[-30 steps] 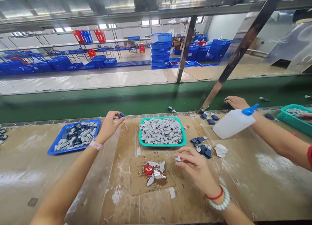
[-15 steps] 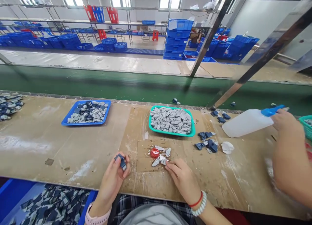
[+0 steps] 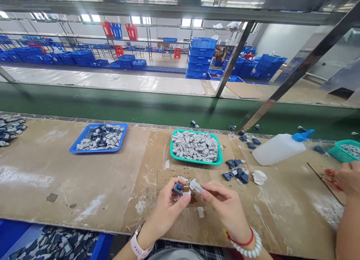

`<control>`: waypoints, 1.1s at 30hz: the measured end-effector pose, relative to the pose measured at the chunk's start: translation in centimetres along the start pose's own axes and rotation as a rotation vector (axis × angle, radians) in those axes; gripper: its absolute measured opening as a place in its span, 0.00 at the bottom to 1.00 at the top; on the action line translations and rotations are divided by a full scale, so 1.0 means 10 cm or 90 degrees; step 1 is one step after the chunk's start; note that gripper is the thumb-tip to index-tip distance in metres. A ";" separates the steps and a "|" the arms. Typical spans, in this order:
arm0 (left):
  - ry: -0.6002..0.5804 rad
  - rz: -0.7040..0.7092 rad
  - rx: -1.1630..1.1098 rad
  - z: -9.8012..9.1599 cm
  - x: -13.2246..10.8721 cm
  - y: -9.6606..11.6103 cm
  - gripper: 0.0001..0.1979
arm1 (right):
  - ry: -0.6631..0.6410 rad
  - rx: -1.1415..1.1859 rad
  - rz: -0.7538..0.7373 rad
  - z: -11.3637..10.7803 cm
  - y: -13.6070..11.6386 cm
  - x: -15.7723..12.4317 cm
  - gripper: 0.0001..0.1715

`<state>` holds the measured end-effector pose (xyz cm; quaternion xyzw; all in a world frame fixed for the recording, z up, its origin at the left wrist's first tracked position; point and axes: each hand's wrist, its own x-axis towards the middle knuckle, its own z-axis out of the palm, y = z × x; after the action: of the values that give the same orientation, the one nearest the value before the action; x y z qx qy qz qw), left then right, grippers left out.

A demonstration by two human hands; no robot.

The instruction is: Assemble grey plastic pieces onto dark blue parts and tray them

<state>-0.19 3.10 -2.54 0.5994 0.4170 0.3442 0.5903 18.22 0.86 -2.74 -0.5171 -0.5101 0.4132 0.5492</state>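
Observation:
My left hand pinches a dark blue plastic part between thumb and fingers. Close to its right, my right hand has a small light grey plastic piece between thumb and fingertips. A narrow gap seems to separate the two pieces. Both hands are over a small cardboard sheet with wet, reddish-brown smears, which they partly hide along with more grey pieces. Just beyond stands a green tray heaped with grey pieces. Several dark blue parts lie to the right.
A blue tray of mixed parts sits at left, and a blue bin of parts is below the table edge. A white squeeze bottle leans near crumpled white paper. At far right is a co-worker's hand by a green basket.
My left hand has moved right with the dark blue part. My right hand has lifted a grey piece from the cardboard toward it. The co-worker's hand has let go of the bottle.

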 end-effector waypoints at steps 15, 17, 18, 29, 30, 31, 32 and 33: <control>0.055 0.027 0.119 0.32 -0.08 0.14 0.13 | 0.003 -0.194 -0.345 0.15 -0.11 -0.19 0.13; 0.065 0.042 0.128 0.33 -0.08 0.15 0.12 | 0.034 -0.194 -0.346 0.16 -0.11 -0.23 0.16; 0.068 0.050 0.131 0.34 -0.08 0.16 0.12 | 0.046 -0.192 -0.342 0.16 -0.11 -0.25 0.17; 0.087 0.147 0.211 0.36 -0.14 0.13 0.09 | -0.086 -0.246 -0.324 0.04 -0.13 -0.29 0.23; 0.100 0.147 0.223 0.37 -0.13 0.11 0.08 | -0.084 -0.265 -0.334 0.08 -0.13 -0.31 0.22; 0.110 0.144 0.235 0.38 -0.12 0.08 0.08 | -0.081 -0.285 -0.343 0.11 -0.12 -0.34 0.21; 0.114 0.140 0.242 0.38 -0.12 0.04 0.08 | -0.078 -0.302 -0.348 0.15 -0.12 -0.36 0.20; 0.111 0.132 0.245 0.37 -0.12 0.01 0.09 | -0.089 -0.313 -0.348 0.18 -0.11 -0.37 0.19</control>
<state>2.61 0.43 -2.62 0.7086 0.4605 0.3678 0.3881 15.88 -2.66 -2.26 -0.4486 -0.7499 0.1506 0.4623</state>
